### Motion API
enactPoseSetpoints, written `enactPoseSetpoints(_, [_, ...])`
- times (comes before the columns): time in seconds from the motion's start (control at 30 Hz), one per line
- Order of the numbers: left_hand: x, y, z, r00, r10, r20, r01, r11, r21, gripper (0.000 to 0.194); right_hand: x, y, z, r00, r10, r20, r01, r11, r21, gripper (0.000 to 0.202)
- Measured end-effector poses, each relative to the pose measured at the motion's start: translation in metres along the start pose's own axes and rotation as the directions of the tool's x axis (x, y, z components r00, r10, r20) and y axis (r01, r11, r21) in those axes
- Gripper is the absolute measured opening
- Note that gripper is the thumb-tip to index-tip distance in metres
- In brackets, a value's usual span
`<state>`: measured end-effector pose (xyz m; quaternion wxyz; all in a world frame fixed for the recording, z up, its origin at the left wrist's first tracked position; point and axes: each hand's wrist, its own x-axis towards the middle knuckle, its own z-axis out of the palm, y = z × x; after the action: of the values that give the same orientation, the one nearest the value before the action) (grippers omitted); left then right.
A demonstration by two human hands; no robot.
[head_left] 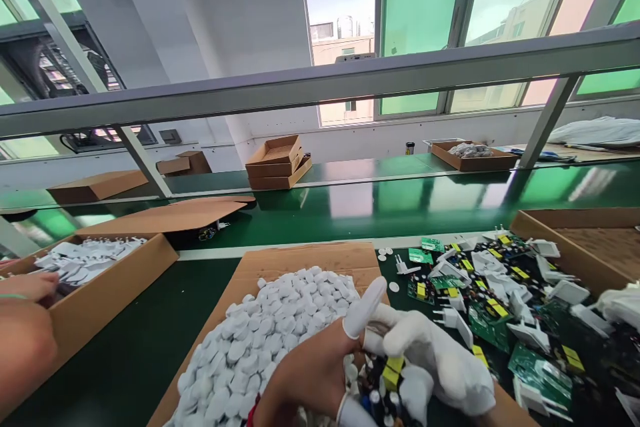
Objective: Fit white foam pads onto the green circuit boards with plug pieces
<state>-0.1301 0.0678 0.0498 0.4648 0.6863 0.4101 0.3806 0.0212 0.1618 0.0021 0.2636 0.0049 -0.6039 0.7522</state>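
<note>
At the near edge of the bench, beside the heap of white caps [280,333], a circuit board [393,373] is pinched between the left hand [313,373] and gloved right hand [440,363]; it is best gripped by its edges, squarely.

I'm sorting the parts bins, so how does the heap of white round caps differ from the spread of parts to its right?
The white round caps are all one kind, small plain discs; the parts on the right mix green circuit boards with white plug shells. The caps are heaped in a mound on brown cardboard; the mixed parts lie scattered flat on the dark bench. Both sit at the near edge, beside the hands.
</note>
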Motion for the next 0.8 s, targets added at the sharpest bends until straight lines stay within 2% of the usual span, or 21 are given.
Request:
enactPoseSetpoints(0.1, [0.000,-0.002,-0.002,0.998,0.049,0.035,-0.049,0.999,-0.007,0.109,0.000,-0.002,-0.001,0.977,0.124,0.174,-0.134,0.990,0.046,0.058])
enactPoseSetpoints(0.17, [-0.001,-0.005,-0.001,0.998,0.057,0.038,-0.056,0.998,-0.029,0.110,-0.001,-0.006,0.001,0.959,0.181,0.216,-0.200,0.977,0.069,0.052])
enactPoseSetpoints(0.27, [-0.006,-0.010,0.002,0.999,0.043,-0.011,-0.044,0.989,-0.139,0.111,-0.003,-0.012,0.009,0.972,0.165,0.167,-0.181,0.979,0.090,0.045])
enactPoseSetpoints(0.37, [-0.008,-0.015,0.003,0.994,0.073,-0.087,-0.096,0.949,-0.301,0.119,-0.005,-0.012,0.015,0.995,0.067,0.068,-0.076,0.987,0.143,0.048])
enactPoseSetpoints(0.4, [-0.008,-0.015,0.003,0.992,0.085,-0.095,-0.112,0.936,-0.333,0.121,-0.005,-0.010,0.015,0.997,0.045,0.067,-0.056,0.984,0.171,0.049])
enactPoseSetpoints(0.57, [-0.005,-0.010,0.004,0.998,0.059,-0.013,-0.060,0.937,-0.344,0.105,-0.004,-0.004,0.008,0.982,-0.005,0.191,-0.038,0.975,0.219,0.040])
enactPoseSetpoints(0.67, [-0.004,-0.006,0.006,0.998,0.063,0.010,-0.054,0.922,-0.383,0.099,-0.004,-0.007,0.010,0.987,0.013,0.160,-0.046,0.978,0.203,0.044])
enactPoseSetpoints(0.8, [-0.005,-0.010,0.009,0.996,0.085,0.004,-0.077,0.919,-0.387,0.103,-0.006,-0.011,0.015,0.993,0.065,0.096,-0.082,0.981,0.177,0.044])
